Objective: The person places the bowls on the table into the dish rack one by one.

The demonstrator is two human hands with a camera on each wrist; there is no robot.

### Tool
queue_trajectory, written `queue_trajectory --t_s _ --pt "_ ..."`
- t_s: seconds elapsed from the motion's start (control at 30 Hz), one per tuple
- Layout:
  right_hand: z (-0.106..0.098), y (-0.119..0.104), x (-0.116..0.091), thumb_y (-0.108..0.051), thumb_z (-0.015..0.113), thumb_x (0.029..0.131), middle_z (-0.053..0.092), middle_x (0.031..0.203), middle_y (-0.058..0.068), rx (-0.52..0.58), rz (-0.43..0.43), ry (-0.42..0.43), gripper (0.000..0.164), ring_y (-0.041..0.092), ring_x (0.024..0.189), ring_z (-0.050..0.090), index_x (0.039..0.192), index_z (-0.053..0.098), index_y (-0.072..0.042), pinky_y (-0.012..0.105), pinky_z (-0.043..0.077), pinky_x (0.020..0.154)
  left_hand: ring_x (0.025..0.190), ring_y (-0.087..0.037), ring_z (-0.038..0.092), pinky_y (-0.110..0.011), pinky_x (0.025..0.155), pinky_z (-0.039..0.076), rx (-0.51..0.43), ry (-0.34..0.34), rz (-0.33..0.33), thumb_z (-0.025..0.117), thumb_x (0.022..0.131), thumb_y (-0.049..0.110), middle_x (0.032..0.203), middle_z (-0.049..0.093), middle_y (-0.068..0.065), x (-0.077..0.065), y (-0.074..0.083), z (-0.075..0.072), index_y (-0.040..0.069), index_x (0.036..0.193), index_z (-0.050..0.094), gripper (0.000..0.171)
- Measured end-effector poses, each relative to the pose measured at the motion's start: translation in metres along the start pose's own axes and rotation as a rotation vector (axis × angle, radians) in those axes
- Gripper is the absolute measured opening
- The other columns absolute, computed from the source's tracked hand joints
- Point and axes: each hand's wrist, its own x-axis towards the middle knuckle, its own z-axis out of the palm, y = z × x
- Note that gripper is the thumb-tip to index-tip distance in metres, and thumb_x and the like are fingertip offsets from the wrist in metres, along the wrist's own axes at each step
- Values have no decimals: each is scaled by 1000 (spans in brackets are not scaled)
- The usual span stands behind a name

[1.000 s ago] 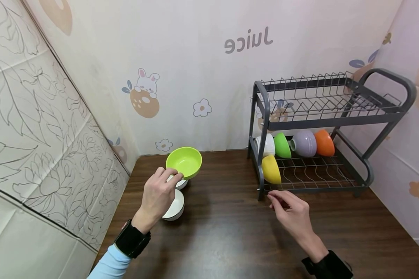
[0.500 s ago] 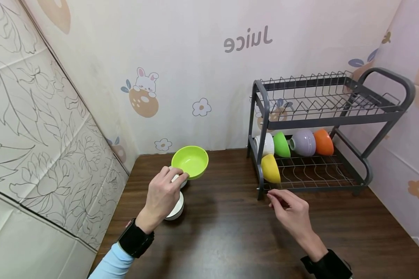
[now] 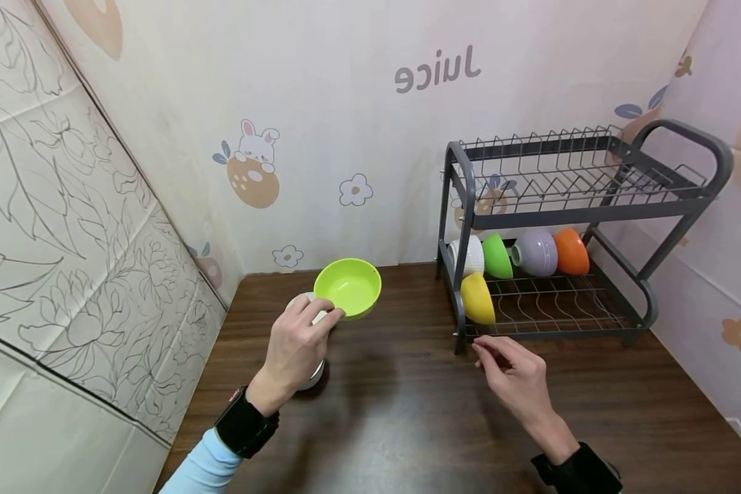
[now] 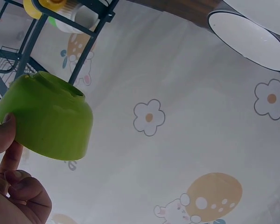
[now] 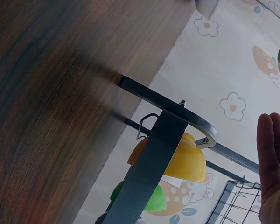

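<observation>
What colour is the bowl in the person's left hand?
The bowl is bright yellow-green, best seen in the head view.

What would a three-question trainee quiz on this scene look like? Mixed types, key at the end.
1. Multiple choice: which hand grips the lime-green bowl? A) right; B) left; C) both.
2. True or false: the yellow bowl is on the lower tier of the dish rack.
3. Fill the gap: in the head view, the purple bowl sits between the green bowl and the ___ bowl.

Key:
1. B; the left hand pinches it at the rim.
2. True.
3. Orange; the orange bowl is at the right end of that row.
</observation>
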Motion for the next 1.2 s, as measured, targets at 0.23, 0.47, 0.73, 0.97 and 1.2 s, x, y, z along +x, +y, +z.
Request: queue_trajectory --t_s 0.23,0.47,0.73,0.97,1.2 --pt "-1 0 0 16 79 84 72 90 7 7 -1 -7 30 8 71 66 106 78 -4 12 53 65 79 -30 53 -38 67 52 -19 14 10 68 90 -8 98 68 -6 3 5 0 8 100 77 21" --pt "0 -2 2 18 79 82 71 89 4 11 -12 1 33 8 71 65 106 78 -5 12 52 64 77 -27 50 -33 62 48 -31 -18 1 74 87 -10 99 68 -7 6 12 -1 9 101 80 25" --pt "-2 -5 18 2 78 93 73 93 3 2 -121 10 15 8 74 66 107 78 -3 12 52 66 76 -26 50 -32 61 46 -53 36 52 71 90 -8 99 68 -6 14 19 3 10 98 79 21" --pt "-3 -25 54 -27 73 102 74 108 5 -42 -286 4 27 10 79 61 112 78 -3 14 49 64 76 -25 51 -31 61 47 -54 55 92 74 87 -9 99 68 -5 22 29 9 10 99 80 24" --pt "6 -50 78 -37 59 109 71 119 12 -47 -455 -81 41 15 87 66 117 77 -2 12 51 79 75 -23 51 -29 60 46 -76 71 124 75 86 -7 98 68 -3 23 37 14 12 97 79 22"
